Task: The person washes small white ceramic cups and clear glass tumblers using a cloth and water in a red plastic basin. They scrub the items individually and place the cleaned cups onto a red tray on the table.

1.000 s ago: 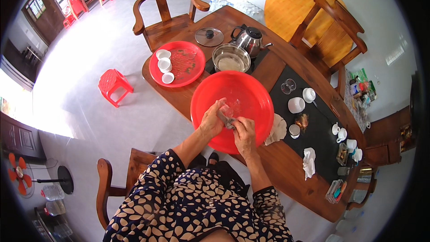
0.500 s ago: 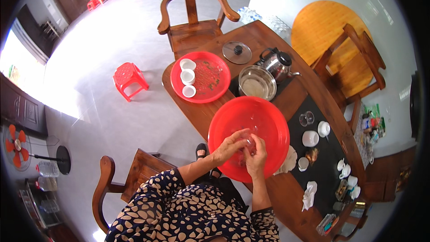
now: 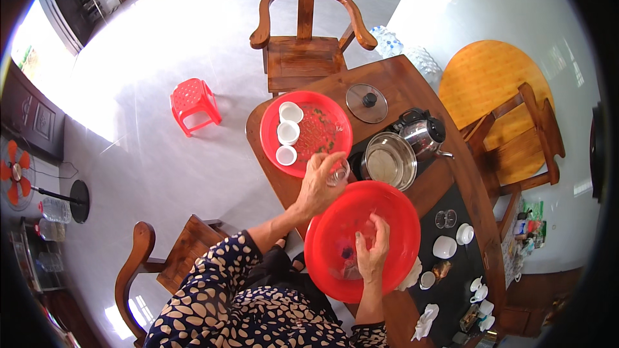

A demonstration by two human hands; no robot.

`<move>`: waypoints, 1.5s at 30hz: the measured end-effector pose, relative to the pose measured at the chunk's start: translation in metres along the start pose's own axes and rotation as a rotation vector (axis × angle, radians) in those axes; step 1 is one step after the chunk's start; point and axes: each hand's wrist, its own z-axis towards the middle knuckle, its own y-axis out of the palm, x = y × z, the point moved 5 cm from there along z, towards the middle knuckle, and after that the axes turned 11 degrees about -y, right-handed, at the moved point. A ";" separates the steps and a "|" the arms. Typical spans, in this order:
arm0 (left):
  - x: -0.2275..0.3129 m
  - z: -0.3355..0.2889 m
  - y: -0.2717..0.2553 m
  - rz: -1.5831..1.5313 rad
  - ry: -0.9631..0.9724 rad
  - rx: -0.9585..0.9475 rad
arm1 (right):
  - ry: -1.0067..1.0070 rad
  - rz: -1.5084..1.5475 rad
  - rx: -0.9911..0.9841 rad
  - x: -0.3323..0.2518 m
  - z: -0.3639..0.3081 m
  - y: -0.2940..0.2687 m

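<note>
My left hand (image 3: 318, 185) holds a small clear glass cup (image 3: 338, 173) above the near edge of a red round tray (image 3: 325, 111), which carries three white cups (image 3: 287, 133) and some dark bits. My right hand (image 3: 373, 250) rests inside a large red basin (image 3: 400, 212) on the wooden table, fingers spread, with nothing visibly in it. A small dark object (image 3: 347, 252) lies in the basin just left of that hand.
A steel bowl (image 3: 388, 162), a steel kettle (image 3: 422, 133) and a glass lid (image 3: 366, 102) stand behind the basin. More white cups (image 3: 445, 246) and a glass (image 3: 445, 218) sit on a dark mat at the right. Wooden chairs (image 3: 305, 45) ring the table; a red stool (image 3: 193, 103) stands on the floor.
My left hand has lifted a glass cup out of the basin and carried it toward the red tray. My right hand stayed in the basin and opened. The view has shifted.
</note>
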 end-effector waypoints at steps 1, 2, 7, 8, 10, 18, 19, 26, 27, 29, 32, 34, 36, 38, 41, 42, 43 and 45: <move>-0.006 0.011 0.003 0.044 0.023 0.033 | -0.019 -0.055 0.001 0.000 -0.004 -0.002; -0.017 0.021 0.008 0.098 0.023 0.045 | -0.045 -0.106 -0.007 0.001 -0.005 -0.003; -0.067 0.044 0.031 0.255 0.019 0.053 | 0.124 0.022 0.014 0.017 -0.018 0.002; -0.074 0.046 0.034 0.270 0.019 0.065 | 0.126 0.036 0.019 0.019 -0.019 0.002; -0.082 0.052 0.038 0.300 0.021 0.084 | 0.126 0.055 0.028 0.020 -0.019 0.001; -0.073 0.026 0.035 0.386 0.006 0.001 | 0.184 0.073 0.103 0.022 -0.018 -0.007; -0.079 0.022 0.039 0.481 0.007 -0.046 | 0.181 0.058 0.107 0.022 -0.020 -0.011; -0.088 0.003 0.033 0.587 0.087 -0.071 | 0.250 -0.090 0.145 0.047 -0.042 -0.037; -0.090 -0.003 0.035 0.580 0.077 -0.096 | 0.277 -0.108 0.154 0.050 -0.050 -0.041; -0.086 -0.009 0.031 0.515 0.062 -0.162 | 0.308 -0.168 0.151 0.054 -0.061 -0.045; -0.080 -0.018 0.026 0.392 -0.018 -0.242 | 0.384 -0.301 0.136 0.062 -0.081 -0.057; -0.068 -0.022 0.019 0.405 0.056 -0.193 | 0.300 -0.378 0.129 0.065 -0.083 -0.057; -0.061 -0.027 0.011 0.373 0.051 -0.152 | 0.306 -0.429 0.086 0.064 -0.087 -0.057; -0.054 -0.033 0.001 0.366 0.087 -0.089 | 0.281 -0.478 0.048 0.060 -0.088 -0.054; -0.029 -0.042 -0.006 0.307 0.153 -0.074 | 0.274 -0.513 0.005 0.056 -0.097 -0.052; -0.018 -0.049 -0.005 0.289 0.195 -0.120 | 0.273 -0.525 0.001 0.054 -0.099 -0.052; -0.007 -0.055 -0.002 0.272 0.238 -0.163 | 0.268 -0.535 -0.003 0.052 -0.101 -0.053; 0.015 -0.073 0.010 0.247 0.299 -0.302 | 0.275 -0.517 -0.005 0.052 -0.107 -0.053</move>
